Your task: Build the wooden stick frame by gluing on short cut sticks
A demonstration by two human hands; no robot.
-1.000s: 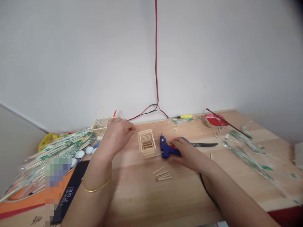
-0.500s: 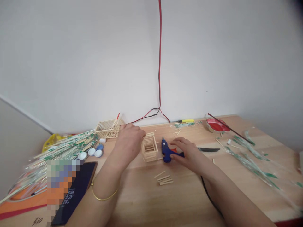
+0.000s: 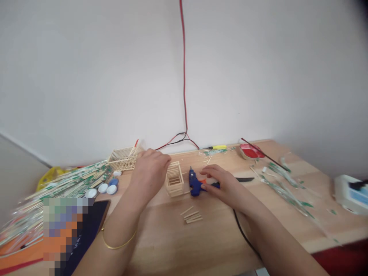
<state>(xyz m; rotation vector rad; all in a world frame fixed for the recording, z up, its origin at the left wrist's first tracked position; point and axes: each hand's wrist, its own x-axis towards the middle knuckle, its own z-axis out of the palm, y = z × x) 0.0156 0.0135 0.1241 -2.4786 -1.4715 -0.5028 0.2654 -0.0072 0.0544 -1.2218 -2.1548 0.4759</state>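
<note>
My left hand [image 3: 151,170] is closed, its fingertips pinched at the upper left corner of a small box frame of wooden sticks [image 3: 175,190]. What lies between those fingers is hidden. To the right of the frame, a blue glue gun [image 3: 195,186] with an orange trigger lies on its side, nozzle toward the wall. Over its handle my right hand [image 3: 227,188] is spread, the thumb by the grip and the other fingers stretched out above it. Several short cut sticks [image 3: 193,217] lie in front of the frame.
A longer stick basket [image 3: 122,159] stands back left, near paint pots [image 3: 103,188] and bundled sticks [image 3: 77,178]. A dark phone [image 3: 89,230] lies front left. Behind are a yellow-handled tool [image 3: 219,147] and a red dish [image 3: 251,152]; a dark blade [image 3: 244,179] lies right.
The view has swung a little to the right, bringing a white container into sight at the right edge. Both hands keep nearly the same places by the stick frame and the glue gun.
</note>
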